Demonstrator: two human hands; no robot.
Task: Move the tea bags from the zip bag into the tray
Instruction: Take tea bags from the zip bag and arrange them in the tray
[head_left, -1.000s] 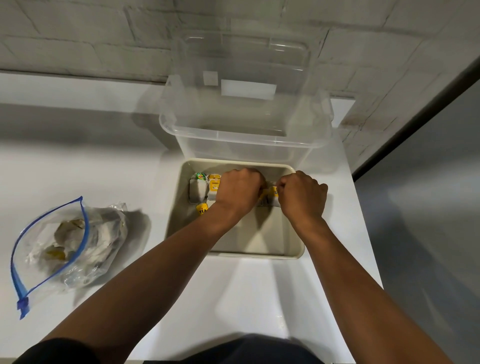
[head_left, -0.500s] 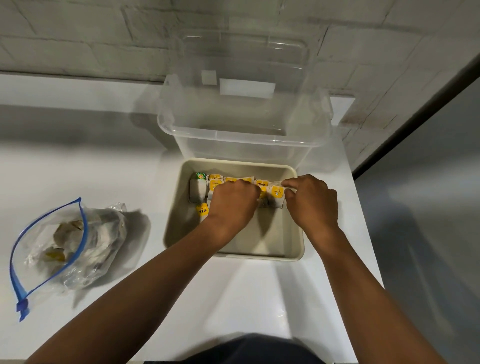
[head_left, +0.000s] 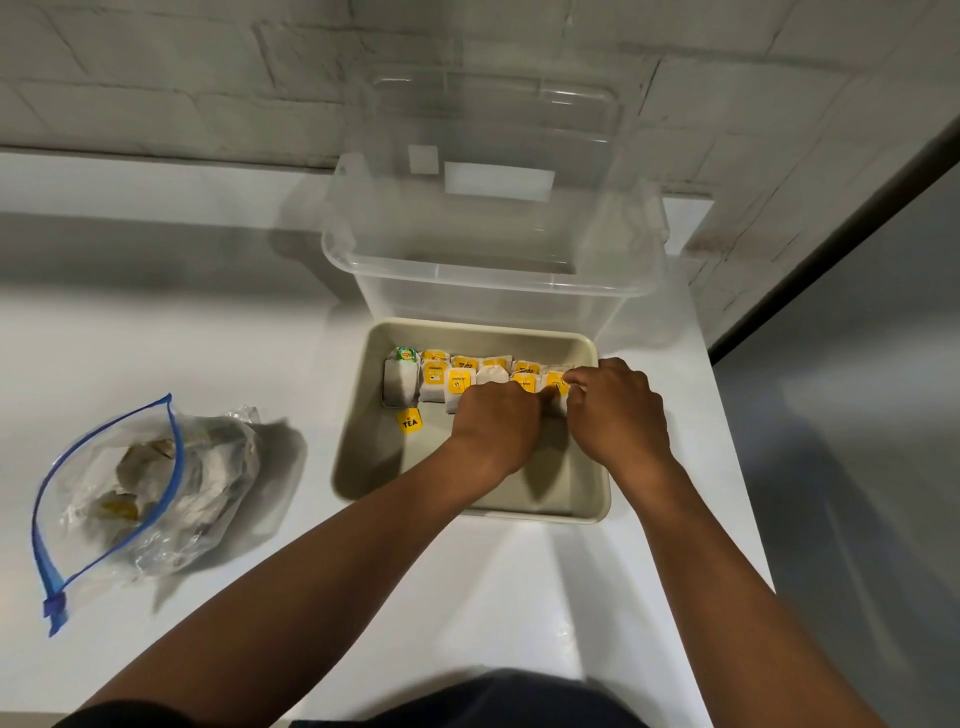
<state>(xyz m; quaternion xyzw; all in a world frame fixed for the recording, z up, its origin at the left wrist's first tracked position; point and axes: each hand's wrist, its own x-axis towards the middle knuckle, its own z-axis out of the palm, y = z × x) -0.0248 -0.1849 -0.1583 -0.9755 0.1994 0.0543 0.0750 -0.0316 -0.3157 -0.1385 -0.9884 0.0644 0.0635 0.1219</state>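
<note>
Zip bag (head_left: 150, 499): clear, crinkled glossy plastic, blue plastic seal.
Tea bags (head_left: 457, 382): matt white paper, yellow paper tags.
Tray (head_left: 358, 457): smooth matt beige.
Storage box (head_left: 488, 291): clear glossy plastic.
Counter (head_left: 156, 338): smooth white, slight sheen.
Wall (head_left: 156, 78): rough whitewashed brick.

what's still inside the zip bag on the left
Through the open zip bag, a few crumpled tea bags and a yellow tag show. An exact count is hidden by the wrinkled plastic.

Both hands in beige tray (head_left: 353, 457): left hand (head_left: 493, 421) and right hand (head_left: 615, 410) pinching tea bags (head_left: 457, 382) in back row; open zip bag (head_left: 150, 488) well left.
</note>
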